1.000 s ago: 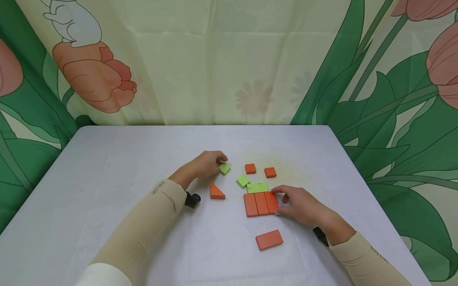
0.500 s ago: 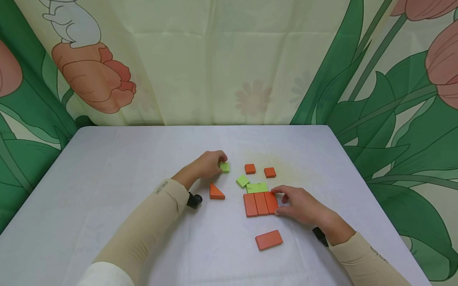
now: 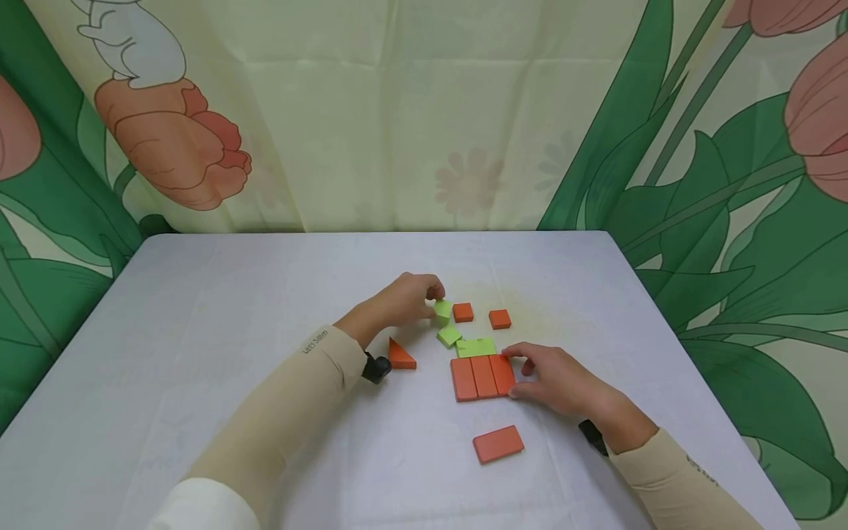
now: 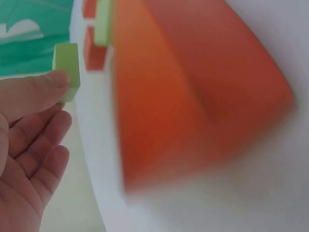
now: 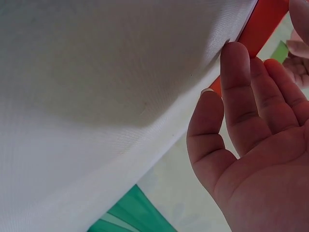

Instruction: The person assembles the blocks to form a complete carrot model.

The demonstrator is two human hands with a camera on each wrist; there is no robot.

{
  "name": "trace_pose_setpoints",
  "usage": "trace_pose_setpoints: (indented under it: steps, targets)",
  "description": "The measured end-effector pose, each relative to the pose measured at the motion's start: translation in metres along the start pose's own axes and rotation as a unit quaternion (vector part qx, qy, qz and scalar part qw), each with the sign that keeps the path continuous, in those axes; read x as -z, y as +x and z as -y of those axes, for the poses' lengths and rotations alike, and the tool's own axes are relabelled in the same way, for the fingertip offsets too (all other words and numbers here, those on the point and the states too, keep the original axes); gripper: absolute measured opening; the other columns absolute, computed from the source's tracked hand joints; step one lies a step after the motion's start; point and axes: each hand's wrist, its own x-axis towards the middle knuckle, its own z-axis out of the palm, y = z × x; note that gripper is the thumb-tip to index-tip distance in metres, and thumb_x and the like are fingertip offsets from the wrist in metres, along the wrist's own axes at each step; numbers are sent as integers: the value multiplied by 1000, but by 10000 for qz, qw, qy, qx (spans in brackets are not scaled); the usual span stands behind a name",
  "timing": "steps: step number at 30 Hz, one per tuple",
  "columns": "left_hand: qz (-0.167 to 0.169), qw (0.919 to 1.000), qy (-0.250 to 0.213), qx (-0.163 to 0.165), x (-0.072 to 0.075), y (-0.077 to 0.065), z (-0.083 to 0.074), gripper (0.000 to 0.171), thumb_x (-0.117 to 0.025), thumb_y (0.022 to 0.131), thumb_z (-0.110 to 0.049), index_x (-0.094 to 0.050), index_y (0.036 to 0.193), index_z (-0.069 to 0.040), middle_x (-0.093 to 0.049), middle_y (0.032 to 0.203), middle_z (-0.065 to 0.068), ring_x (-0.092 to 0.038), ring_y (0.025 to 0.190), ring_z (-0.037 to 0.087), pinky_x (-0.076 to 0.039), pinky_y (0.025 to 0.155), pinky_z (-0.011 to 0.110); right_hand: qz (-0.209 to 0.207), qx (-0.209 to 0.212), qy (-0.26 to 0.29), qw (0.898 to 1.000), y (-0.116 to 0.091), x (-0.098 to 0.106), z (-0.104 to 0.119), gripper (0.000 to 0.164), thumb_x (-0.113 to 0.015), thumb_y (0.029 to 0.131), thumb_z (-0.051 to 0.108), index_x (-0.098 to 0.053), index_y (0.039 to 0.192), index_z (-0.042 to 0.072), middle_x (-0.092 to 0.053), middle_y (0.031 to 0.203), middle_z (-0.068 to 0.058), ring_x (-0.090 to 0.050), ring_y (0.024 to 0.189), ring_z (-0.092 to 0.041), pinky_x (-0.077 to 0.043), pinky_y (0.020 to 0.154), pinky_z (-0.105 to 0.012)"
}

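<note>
My left hand (image 3: 409, 299) pinches a small green block (image 3: 442, 313) between thumb and fingers, behind the other blocks. In the left wrist view this green block (image 4: 67, 72) stands out from the fingertips, with the other fingers loosely bent below. My right hand (image 3: 556, 377) holds the rightmost of three orange rectangular blocks (image 3: 503, 375), index finger at its far end and thumb at its near corner. These three lie side by side in a row. A green rectangular block (image 3: 475, 348) lies along their far edge, and a second small green block (image 3: 449, 336) sits at its left corner.
Two small orange blocks (image 3: 463, 313) (image 3: 500, 319) lie farther back. An orange triangular block (image 3: 400, 355) is beside the left wrist camera (image 3: 376, 369) and looms blurred in the left wrist view. A separate orange rectangular block (image 3: 498, 444) lies nearer on the white-covered table (image 3: 371, 464).
My left hand has taken the small green block up and moved it right, close to the small orange block and the other green one. The right hand has stayed in place.
</note>
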Motion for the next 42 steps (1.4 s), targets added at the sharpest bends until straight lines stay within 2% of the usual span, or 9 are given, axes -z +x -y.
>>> trace_pose_setpoints:
  steps: [5,11,16,21,30,35,42]
  targets:
    - [270,9994,-3,-227,-6,12,-24,27,-76,89,-11,-66,115,-9,-66,111,2,-58,108,17,-48,94,29,18,43,27,10000,2,1,-1,56,-81,85,21,-59,135,8,-59,97,2,-54,88,-16,-48,74,-34]
    - [468,9977,92,-474,-20,28,-47,24,-75,91,-10,-66,113,-9,-65,106,0,-57,100,16,-48,88,26,-7,53,106,9999,1,0,-1,56,-81,85,21,-59,135,9,-60,99,2,-54,89,-16,-48,75,-34]
    - [677,9966,114,-460,-32,35,-60,24,-74,92,-9,-67,114,-9,-65,106,-1,-56,98,14,-48,85,22,-22,155,172,9997,0,-2,-4,56,-82,85,20,-59,134,9,-59,96,2,-54,88,-16,-48,74,-35]
    - [773,9963,169,-342,-39,37,-64,25,-71,93,-8,-66,118,-8,-65,107,-1,-56,96,13,-48,79,19,-56,230,174,9996,-1,-3,-5,55,-82,85,21,-59,133,10,-59,94,3,-55,88,-16,-48,73,-34]
    - [593,9982,25,-75,-47,39,-66,24,-71,94,-10,-65,116,-8,-64,103,0,-56,89,14,-48,69,19,-71,250,170,9995,-1,-1,-3,54,-82,85,19,-60,133,8,-58,93,3,-54,86,-16,-48,73,-34]
    - [493,9985,224,-92,-49,41,-68,26,-71,94,-11,-64,119,-8,-64,105,0,-55,89,14,-46,70,18,-90,254,134,9995,0,-1,-2,54,-81,85,18,-59,133,8,-58,94,3,-54,87,-16,-48,73,-34]
    - [542,9982,266,-46,-49,42,-70,29,-68,95,-9,-63,124,-8,-65,112,1,-55,90,15,-45,72,19,-88,151,146,9997,-2,0,-2,54,-82,85,19,-60,133,8,-59,96,3,-54,87,-16,-48,73,-34]
